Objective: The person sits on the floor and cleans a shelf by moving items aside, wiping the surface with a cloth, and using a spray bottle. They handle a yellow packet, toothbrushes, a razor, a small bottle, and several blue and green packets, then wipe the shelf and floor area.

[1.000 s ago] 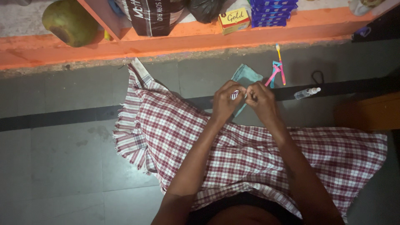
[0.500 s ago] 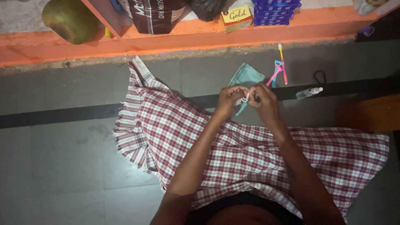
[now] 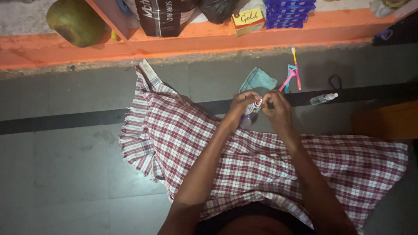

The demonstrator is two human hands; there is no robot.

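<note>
Both hands meet above a red-checked cloth (image 3: 261, 169) on the grey floor: left hand (image 3: 242, 104) and right hand (image 3: 277, 107) pinch a small white cord (image 3: 257, 103), near a teal pouch (image 3: 258, 80).

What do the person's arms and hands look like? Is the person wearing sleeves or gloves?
No sleeves and no gloves. Both forearms are bare all the way up to the bottom of the picture. The left hand and the right hand are bare too, with no watch or bracelet showing at the wrists. The light is too dim to tell if there are any rings.
</note>
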